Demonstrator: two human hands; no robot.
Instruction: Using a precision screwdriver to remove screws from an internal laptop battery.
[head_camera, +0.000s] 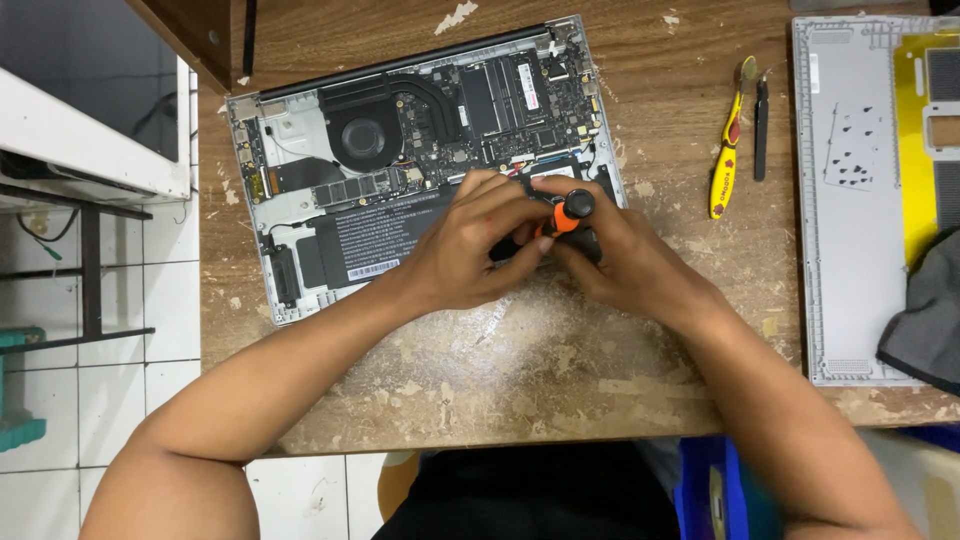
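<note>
An opened laptop lies bottom-up on a worn wooden table, its fan, circuit board and black battery exposed. Both my hands meet over its right front corner. My right hand grips a screwdriver with an orange and black handle, held upright over the battery area. My left hand is curled beside it, fingertips touching the screwdriver's lower part and the laptop. The tool's tip and the screw under it are hidden by my fingers.
A yellow-handled tool and a thin black tool lie to the right of the laptop. The laptop's removed silver bottom cover rests at the right edge with small screws on it, a grey cloth over its corner. A white cabinet stands at the left.
</note>
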